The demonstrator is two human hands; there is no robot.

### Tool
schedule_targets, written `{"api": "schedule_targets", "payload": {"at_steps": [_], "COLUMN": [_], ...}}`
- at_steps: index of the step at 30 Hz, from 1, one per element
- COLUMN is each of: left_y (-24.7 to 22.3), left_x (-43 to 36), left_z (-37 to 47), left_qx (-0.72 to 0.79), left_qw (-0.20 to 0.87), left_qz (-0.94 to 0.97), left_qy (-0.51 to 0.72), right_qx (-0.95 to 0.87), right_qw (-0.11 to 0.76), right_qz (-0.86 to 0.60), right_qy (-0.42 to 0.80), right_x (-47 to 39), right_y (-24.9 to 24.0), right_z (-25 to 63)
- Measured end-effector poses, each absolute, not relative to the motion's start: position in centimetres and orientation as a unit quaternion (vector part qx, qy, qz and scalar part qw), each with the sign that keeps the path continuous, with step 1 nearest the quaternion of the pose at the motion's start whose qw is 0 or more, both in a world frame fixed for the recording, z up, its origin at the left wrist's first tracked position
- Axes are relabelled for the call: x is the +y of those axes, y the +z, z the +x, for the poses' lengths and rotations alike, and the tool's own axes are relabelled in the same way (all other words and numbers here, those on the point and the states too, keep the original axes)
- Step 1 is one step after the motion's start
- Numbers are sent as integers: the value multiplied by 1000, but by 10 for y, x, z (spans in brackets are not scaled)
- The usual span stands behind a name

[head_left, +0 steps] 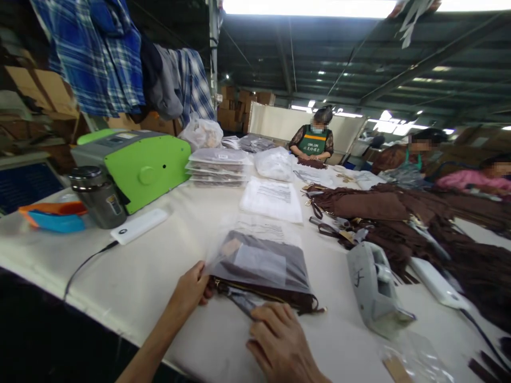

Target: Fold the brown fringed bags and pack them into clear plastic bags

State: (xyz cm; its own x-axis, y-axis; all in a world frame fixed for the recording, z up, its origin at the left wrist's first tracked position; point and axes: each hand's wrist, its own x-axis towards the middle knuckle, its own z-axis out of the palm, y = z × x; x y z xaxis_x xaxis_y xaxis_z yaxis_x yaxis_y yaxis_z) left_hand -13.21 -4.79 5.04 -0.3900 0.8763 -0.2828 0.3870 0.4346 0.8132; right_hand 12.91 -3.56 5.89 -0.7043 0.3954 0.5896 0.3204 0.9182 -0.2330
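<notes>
A dark brown zippered pouch (275, 293) lies partly inside a clear plastic bag (259, 264), its zipper edge sticking out toward me. A white sheet and a small tan tag show through the film. My left hand (195, 284) pinches the bag's near left corner by the zipper end. Curled at the pouch's near edge, my right hand (279, 335) has its fingertips on a dark strap (241, 304) that looks wrapped in film. The fingertips are partly hidden under the hand.
Beyond the bag lie printed plastic bags (271, 199) and a stack of packed pouches (219, 167). A green machine (147, 165), a tumbler (98, 197) and a white power bank (139, 226) stand left. Rightward are a tape dispenser (375, 287) and brown fringed bags (367, 207). Co-workers sit farther back.
</notes>
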Motion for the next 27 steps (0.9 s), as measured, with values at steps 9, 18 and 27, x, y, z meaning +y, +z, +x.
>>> {"api": "schedule_targets", "payload": {"at_steps": [9,18,27], "left_y": [49,44,49], "left_x": [-48,-47,-80], "left_z": [-134,-152,-201], "left_qx": [772,779,799], "left_qw": [305,156,39], "left_qz": [491,598,597], "left_qy": [265,106,68], "right_qx": [-929,-928,-897], "right_qw": [273,269,327], "right_qz": [-239,-244,-296], "right_qy": [-68,-81,18], "right_x": [1,24,37], "right_y": [40,50,67], "right_z": [59,40,47]}}
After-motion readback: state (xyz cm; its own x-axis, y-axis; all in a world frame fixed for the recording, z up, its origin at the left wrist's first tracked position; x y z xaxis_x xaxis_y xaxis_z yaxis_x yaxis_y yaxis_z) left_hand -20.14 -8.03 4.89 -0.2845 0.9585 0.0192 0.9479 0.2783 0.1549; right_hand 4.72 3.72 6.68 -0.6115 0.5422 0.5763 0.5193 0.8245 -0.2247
